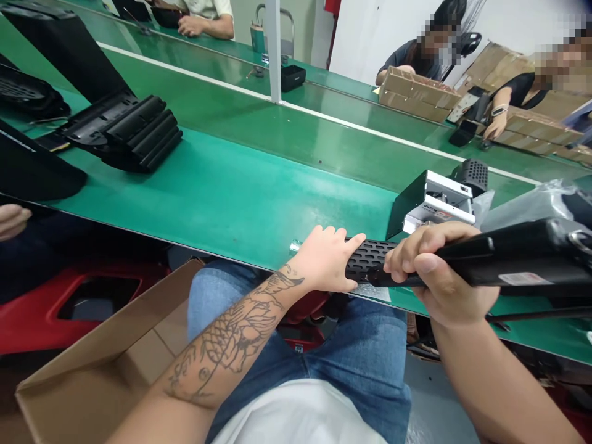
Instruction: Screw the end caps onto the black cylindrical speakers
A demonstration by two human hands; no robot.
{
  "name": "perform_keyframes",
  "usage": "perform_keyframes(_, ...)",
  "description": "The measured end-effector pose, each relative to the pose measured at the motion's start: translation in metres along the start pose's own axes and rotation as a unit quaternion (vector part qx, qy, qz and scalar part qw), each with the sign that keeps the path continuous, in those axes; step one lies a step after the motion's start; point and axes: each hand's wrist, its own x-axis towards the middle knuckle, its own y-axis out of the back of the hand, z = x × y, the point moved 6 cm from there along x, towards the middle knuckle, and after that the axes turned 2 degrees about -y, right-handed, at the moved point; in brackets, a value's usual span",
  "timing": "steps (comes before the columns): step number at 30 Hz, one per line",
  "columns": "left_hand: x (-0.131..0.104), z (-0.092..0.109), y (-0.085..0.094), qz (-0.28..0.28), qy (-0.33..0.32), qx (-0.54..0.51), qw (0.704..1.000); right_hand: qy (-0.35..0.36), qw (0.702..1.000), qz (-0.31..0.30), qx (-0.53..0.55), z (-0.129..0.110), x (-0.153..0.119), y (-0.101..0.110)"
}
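My left hand (329, 260) is closed over the near end of a black slotted cover (372, 256) at the table's front edge. To its right, my right hand (451, 271) is wrapped round a long black device (513, 256) with a small white label and a metal ring at its far right end. A black piece below the right fingers meets the slotted cover; whether the two are joined I cannot tell. Just beyond my hands stands a white and black boxy unit (437, 203) with an open frame. Clear plastic wrap (527, 213) lies to its right.
Large black housings (134, 132) stand at the left of the green table (240, 191). An open cardboard box (92, 376) is on the floor at left, near a red stool (41, 308). Co-workers sit across the bench by cardboard boxes (416, 92). A white post (274, 55) rises from the divider.
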Motion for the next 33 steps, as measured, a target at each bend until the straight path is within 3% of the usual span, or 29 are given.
perform_keyframes(13, 0.000, 0.000, 0.001, -0.006, 0.006, -0.005, 1.000, 0.003, 0.998, -0.055, 0.002, 0.013, 0.003, 0.002)
perform_keyframes(18, 0.000, 0.003, 0.001, -0.004, 0.000, -0.013, 1.000, 0.014, 0.999, 0.022, 0.033, -0.013, 0.001, 0.008)
perform_keyframes(21, 0.002, 0.007, -0.001, -0.002, -0.002, -0.017, 1.000, 0.094, 0.987, 0.131, -0.003, -0.035, 0.010, 0.035)
perform_keyframes(24, 0.005, 0.011, -0.003, 0.003, 0.001, -0.020, 1.000, 0.201, 0.929, 0.289, -0.118, -0.040, 0.021, 0.082)
perform_keyframes(26, 0.006, 0.013, -0.003, 0.008, 0.001, -0.027, 1.000, 0.218, 0.894, 0.362, -0.151, -0.028, 0.027, 0.114)
perform_keyframes(29, 0.002, 0.012, 0.000, 0.048, -0.022, -0.061, 0.997, 0.165, 0.897, 0.371, -0.177, -0.002, 0.035, 0.149)
perform_keyframes(33, -0.020, -0.011, 0.002, 0.166, -0.052, -0.169, 0.970, 0.129, 0.900, 0.381, -0.166, 0.012, 0.031, 0.165)
